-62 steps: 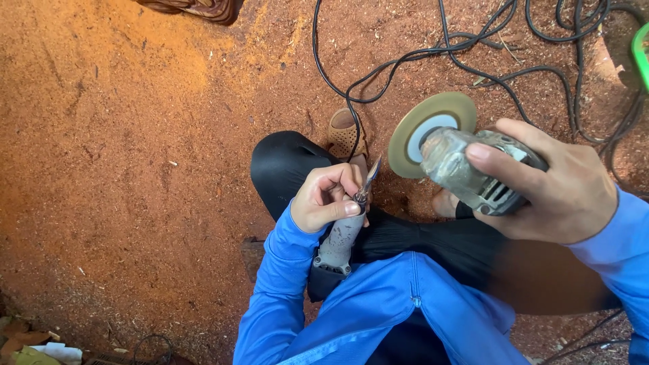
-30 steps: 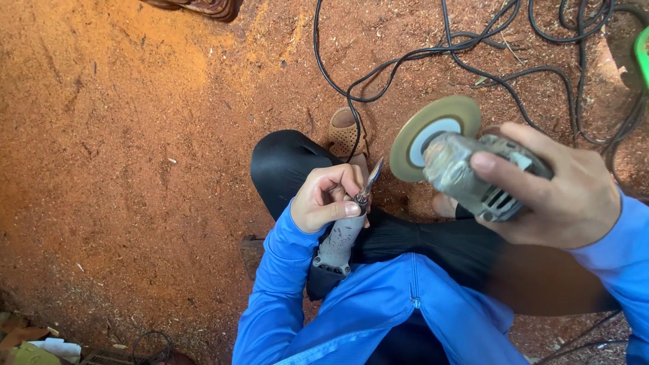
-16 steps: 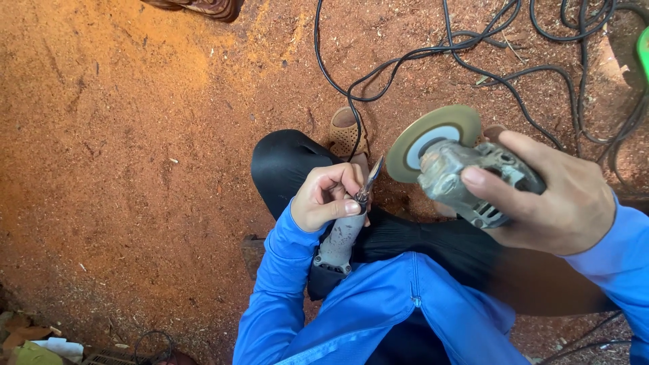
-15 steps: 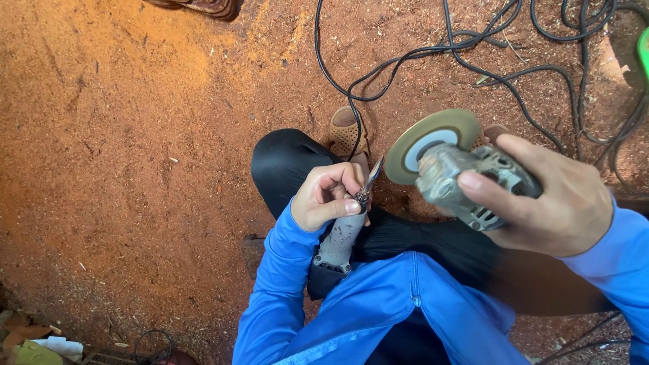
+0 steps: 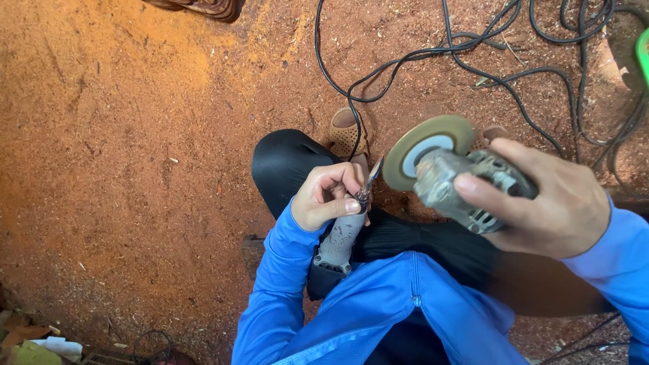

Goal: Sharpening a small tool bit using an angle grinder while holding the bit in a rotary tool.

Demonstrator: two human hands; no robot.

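While the person sits on the sawdust-covered ground (image 5: 135, 169), the right hand (image 5: 551, 199) is wrapped around the grey body of an angle grinder (image 5: 466, 186), fingers curled over the top and thumb across the near side, so it's a full closed grip. The grinder's round yellowish disc (image 5: 426, 150) sticks out to the left of that hand, tilted up on edge and facing toward the other hand.

The left hand (image 5: 331, 199) is curled closed too, thumb pressed against the index finger, pinching the top end of a small grey rotary tool (image 5: 341, 236). The tool's body runs down below the hand toward the blue jacket (image 5: 378, 304), and its thin metal tip (image 5: 373, 174) pokes up just past the fingers, sitting right beside the rim of the disc. Can't tell if tip and disc actually touch, looks super close though.

Just beyond the left hand there's a knee in black trousers (image 5: 284, 162) and a tan perforated sandal (image 5: 347, 132). Farther out past the right hand, a tangle of black cables (image 5: 473, 51) loops over the ground.
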